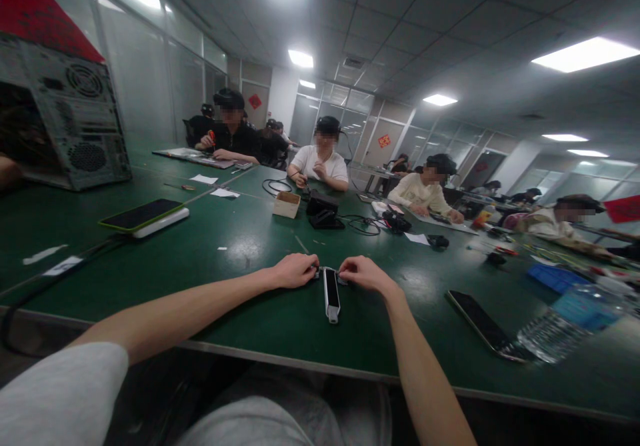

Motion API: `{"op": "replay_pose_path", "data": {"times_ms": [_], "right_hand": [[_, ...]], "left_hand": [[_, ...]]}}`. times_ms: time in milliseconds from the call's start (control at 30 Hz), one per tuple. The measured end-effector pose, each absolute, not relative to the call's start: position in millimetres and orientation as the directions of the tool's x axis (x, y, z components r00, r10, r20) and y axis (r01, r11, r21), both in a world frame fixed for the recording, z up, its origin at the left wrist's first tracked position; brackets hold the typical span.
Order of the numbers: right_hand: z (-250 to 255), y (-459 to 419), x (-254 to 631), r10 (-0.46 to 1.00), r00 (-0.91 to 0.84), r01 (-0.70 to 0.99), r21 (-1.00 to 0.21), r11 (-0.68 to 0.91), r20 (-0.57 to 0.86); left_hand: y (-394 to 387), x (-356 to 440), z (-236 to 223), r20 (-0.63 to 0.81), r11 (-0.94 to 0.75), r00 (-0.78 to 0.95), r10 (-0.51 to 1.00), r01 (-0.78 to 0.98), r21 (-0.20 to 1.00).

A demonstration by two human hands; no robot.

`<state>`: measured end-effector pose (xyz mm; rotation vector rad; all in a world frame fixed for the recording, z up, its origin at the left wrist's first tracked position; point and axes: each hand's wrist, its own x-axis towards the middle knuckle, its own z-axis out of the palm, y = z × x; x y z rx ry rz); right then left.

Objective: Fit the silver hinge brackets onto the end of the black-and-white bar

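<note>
A slim white pen-shaped device with a long black screen lies on the green table, its narrow tip toward me. My left hand rests just left of its far end, with fingers pinched together at a small grey bit. On the other side, my right hand is also closed in a pinch, and a small greyish piece shows under its fingertips. What exactly the fingers hold is too small to make out. Both hands sit close beside the device, and I cannot tell whether they touch it.
A phone and a water bottle lie to the right. Leftward are a green-edged phone on a white block and a computer case. A small box and black equipment stand ahead. Several people sit around.
</note>
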<state>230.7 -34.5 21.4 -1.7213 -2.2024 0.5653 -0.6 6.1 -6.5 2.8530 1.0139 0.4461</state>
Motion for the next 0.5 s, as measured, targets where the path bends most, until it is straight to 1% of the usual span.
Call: {"op": "replay_pose_path", "data": {"times_ms": [233, 500], "right_hand": [[24.4, -35.4, 231.1, 0.961, -0.275, 0.861, -0.443, 0.248, 0.003], [20.1, -32.9, 231.2, 0.973, -0.228, 0.858, -0.479, 0.185, -0.033]], "left_hand": [[6.6, -1.3, -7.2, 0.255, -0.785, 0.742, 0.620, 0.591, 0.186], [6.8, -1.3, -6.7, 0.247, -0.782, 0.742, 0.623, 0.597, 0.177]]}}
